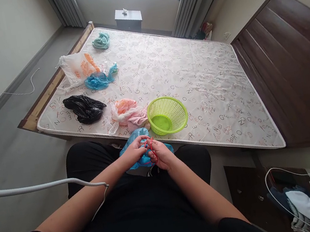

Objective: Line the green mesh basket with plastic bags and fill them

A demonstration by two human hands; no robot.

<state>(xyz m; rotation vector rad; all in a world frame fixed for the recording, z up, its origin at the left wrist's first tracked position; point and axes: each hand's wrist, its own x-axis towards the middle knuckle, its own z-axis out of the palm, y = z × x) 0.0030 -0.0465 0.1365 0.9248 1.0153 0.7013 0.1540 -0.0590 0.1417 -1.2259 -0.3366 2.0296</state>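
Observation:
Over my lap hangs a blue plastic bag (133, 138) with a thin red cord (155, 156) at its top. My left hand (136, 149) pinches the cord near the bag's mouth. Close beside it, my right hand (162, 153) has its fingers closed on the same cord, which loops around them. Parts of the bag are hidden behind both hands, and its contents cannot be made out. Just beyond the hands, a green plastic basket (183, 117) stands tilted at the mattress edge. Left of it lie a pink cloth (138, 118) and a clear-and-orange plastic bag (122, 108).
On the mattress (203, 84) lie a black plastic bag (85, 108), a blue plastic bag (98, 80), a white-and-orange bag (77, 68) and a teal cloth (101, 40). A white cable (36, 187) crosses above my left forearm. A dark nightstand (246, 191) stands at right.

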